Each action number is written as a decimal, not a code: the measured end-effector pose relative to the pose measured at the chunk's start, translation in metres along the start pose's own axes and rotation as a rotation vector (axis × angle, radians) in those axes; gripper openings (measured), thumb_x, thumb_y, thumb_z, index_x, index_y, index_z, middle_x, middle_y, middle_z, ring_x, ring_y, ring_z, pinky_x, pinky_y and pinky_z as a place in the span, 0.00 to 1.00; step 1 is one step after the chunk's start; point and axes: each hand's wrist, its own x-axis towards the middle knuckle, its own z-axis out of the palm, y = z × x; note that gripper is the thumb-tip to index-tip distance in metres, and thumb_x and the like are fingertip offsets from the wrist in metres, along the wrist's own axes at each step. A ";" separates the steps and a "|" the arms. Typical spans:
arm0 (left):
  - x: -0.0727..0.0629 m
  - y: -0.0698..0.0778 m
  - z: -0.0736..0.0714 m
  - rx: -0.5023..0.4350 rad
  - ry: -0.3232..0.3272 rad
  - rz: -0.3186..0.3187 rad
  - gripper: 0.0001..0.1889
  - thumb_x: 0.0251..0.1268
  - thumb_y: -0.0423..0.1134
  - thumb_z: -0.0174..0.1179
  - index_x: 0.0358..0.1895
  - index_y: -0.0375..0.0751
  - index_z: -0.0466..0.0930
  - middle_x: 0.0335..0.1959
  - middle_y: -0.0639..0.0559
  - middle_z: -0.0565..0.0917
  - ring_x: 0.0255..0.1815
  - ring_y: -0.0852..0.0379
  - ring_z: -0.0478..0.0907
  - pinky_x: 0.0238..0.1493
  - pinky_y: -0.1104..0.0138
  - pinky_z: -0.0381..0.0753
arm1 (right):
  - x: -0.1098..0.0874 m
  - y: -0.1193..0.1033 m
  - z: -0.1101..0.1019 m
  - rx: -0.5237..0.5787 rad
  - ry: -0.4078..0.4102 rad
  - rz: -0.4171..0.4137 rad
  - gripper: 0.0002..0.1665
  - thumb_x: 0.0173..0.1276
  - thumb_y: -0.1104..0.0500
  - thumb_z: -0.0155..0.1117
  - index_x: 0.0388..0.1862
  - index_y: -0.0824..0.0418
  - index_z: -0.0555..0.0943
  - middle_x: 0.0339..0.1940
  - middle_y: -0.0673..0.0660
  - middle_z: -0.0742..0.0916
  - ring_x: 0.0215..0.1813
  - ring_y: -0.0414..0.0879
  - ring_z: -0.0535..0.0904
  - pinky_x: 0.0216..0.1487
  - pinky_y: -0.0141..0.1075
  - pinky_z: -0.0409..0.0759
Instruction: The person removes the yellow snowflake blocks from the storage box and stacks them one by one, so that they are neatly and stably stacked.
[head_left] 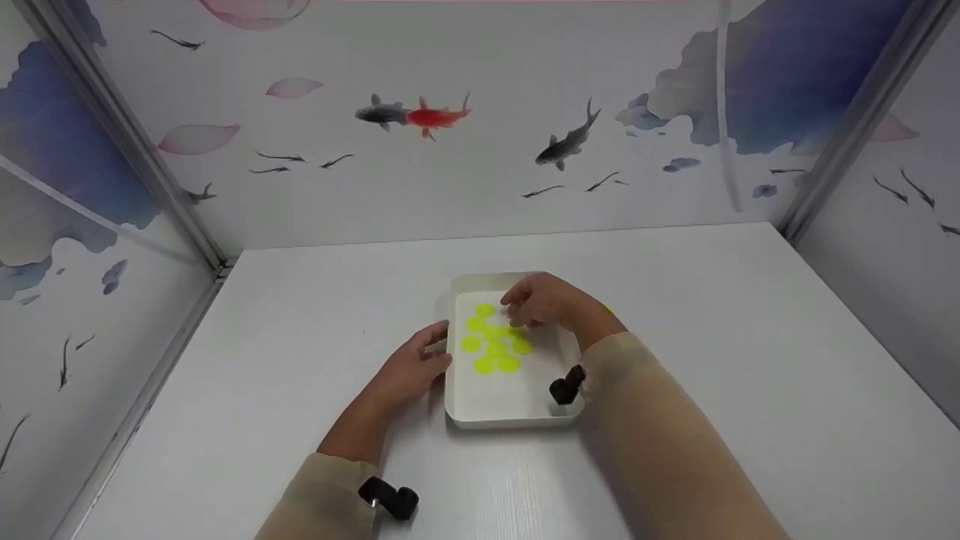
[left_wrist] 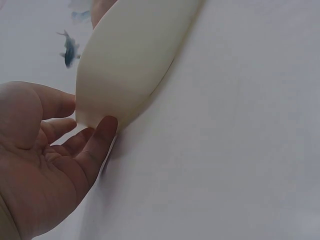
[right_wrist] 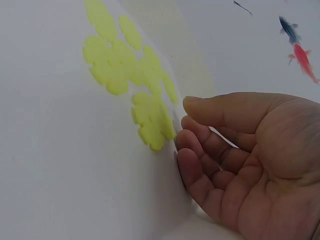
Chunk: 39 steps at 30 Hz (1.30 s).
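A shallow white rectangular tray [head_left: 517, 401] sits on the table. Flat yellow pieces [head_left: 495, 349] with rounded lobes lie in a cluster on its floor; in the right wrist view several lobed yellow pieces [right_wrist: 152, 120] appear, some touching one another. My left hand [head_left: 412, 369] is at the tray's left side, its fingertips touching the outer wall [left_wrist: 135, 55]. Over the tray's upper right part, my right hand [head_left: 544, 300] has its fingers loosely bent beside the cluster. Nothing shows between the thumb and fingers of the right hand [right_wrist: 250, 155].
A small bit of yellow [head_left: 609, 308] shows behind the right wrist, mostly hidden by the arm. The white table [head_left: 300, 300] meets a back wall [head_left: 465, 195] printed with fish. Side panels stand left and right. Each wrist carries a small black camera [head_left: 388, 499].
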 end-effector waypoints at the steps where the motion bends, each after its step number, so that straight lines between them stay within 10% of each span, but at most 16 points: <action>1: 0.000 0.000 0.000 0.003 0.001 -0.001 0.33 0.81 0.43 0.59 0.85 0.62 0.62 0.84 0.57 0.67 0.83 0.49 0.70 0.78 0.50 0.77 | 0.000 0.001 0.000 0.006 -0.006 -0.008 0.20 0.67 0.65 0.77 0.56 0.51 0.89 0.51 0.53 0.89 0.48 0.48 0.82 0.55 0.39 0.85; 11: 0.000 -0.003 -0.001 -0.053 -0.021 0.024 0.33 0.82 0.41 0.58 0.85 0.59 0.61 0.84 0.55 0.67 0.81 0.49 0.72 0.78 0.51 0.77 | 0.001 0.006 -0.001 -0.070 -0.065 -0.080 0.24 0.67 0.74 0.66 0.52 0.50 0.90 0.54 0.49 0.91 0.53 0.48 0.82 0.54 0.35 0.83; 39: -0.001 -0.002 0.000 -0.006 -0.003 0.021 0.33 0.82 0.42 0.59 0.85 0.61 0.62 0.83 0.57 0.68 0.82 0.50 0.71 0.78 0.51 0.76 | 0.002 0.011 0.003 -0.098 -0.035 -0.080 0.23 0.66 0.70 0.74 0.53 0.46 0.91 0.51 0.51 0.88 0.54 0.48 0.79 0.56 0.34 0.82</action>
